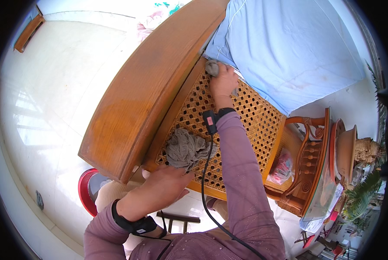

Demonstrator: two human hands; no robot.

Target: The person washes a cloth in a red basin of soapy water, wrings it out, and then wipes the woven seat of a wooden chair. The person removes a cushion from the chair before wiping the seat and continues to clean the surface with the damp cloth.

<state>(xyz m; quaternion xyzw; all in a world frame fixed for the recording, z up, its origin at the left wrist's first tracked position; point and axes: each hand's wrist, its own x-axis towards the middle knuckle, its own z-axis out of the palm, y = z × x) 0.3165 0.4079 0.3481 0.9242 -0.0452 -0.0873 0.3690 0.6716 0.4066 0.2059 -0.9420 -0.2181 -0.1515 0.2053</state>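
My right hand (223,81) presses a bunched grey cloth (211,68) against the far corner of a woven cane seat panel (255,117), close to the wooden side rail. Part of this cloth also shows past the wrist side of the fingers. At the near end, my left hand (163,185) rests at the seat's front wooden edge (207,191) with fingers apart and no object visible in it. Just beyond its fingers, a second crumpled grey cloth (185,149) lies on the cane. Both wrists wear black bands, and a black cable (204,182) runs from the right one.
A broad wooden armrest (142,91) borders the seat on the left. Light-blue fabric (288,52) covers its far end. On the right stand a rattan chair (306,162) holding a plastic bag (282,167), and a glass-topped table (320,191). A red basin (87,188) sits lower left.
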